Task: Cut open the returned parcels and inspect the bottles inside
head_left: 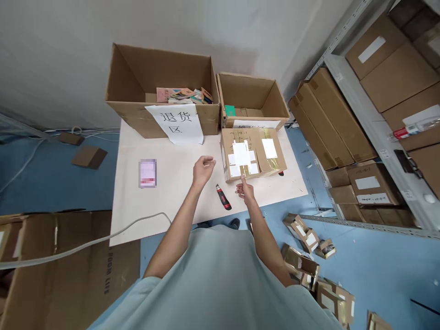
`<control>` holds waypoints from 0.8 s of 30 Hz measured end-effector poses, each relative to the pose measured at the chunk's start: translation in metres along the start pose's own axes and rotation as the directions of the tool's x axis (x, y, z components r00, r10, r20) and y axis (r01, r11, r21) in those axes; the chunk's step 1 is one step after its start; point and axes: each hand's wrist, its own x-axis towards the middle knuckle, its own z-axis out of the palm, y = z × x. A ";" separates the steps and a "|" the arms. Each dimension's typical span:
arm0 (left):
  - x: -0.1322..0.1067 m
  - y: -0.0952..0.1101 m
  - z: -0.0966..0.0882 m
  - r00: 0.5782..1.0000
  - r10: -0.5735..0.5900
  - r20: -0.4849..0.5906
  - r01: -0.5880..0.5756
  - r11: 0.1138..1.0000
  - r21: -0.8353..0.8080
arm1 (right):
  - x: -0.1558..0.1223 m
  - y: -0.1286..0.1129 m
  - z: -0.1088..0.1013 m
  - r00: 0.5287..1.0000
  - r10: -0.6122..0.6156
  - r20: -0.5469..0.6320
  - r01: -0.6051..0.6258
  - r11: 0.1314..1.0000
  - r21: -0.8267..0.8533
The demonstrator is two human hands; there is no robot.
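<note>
My left hand [203, 171] hovers over the white tabletop, left of the taped cartons, its fingers loosely bent and nothing held. At the near edge of a taped cardboard carton [231, 149] with white labels and handwriting, my right hand [245, 190] has its fingers apart. One fingertip is at the carton's lower edge; whether it presses on it I cannot tell. Against that carton's right side sits a second taped carton [279, 153] bearing one white label. A black and red utility knife [223, 197] lies between my hands, blade end pointing away from me.
Behind stand a large open box [130, 114] with a paper sign and a smaller open box [283, 110]. A pixelated pinkish item [147, 173] lies on the table [178, 183]. A cable [85, 244] crosses its left corner. Shelving [374, 128] stands right; cartons [299, 229] litter the floor.
</note>
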 end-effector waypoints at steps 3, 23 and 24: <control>0.047 0.019 0.020 0.989 0.139 0.045 -0.141 0.989 0.050 | -0.008 0.012 -0.005 0.998 0.018 -0.068 -0.012 0.996 0.089; 0.105 0.039 0.055 0.779 0.403 0.480 -0.552 0.804 0.222 | -0.025 0.050 -0.034 0.996 0.042 -0.076 -0.032 0.991 0.132; 0.105 0.044 0.055 0.757 0.407 0.512 -0.568 0.796 0.208 | -0.027 0.054 -0.038 0.997 0.044 -0.063 -0.035 0.991 0.131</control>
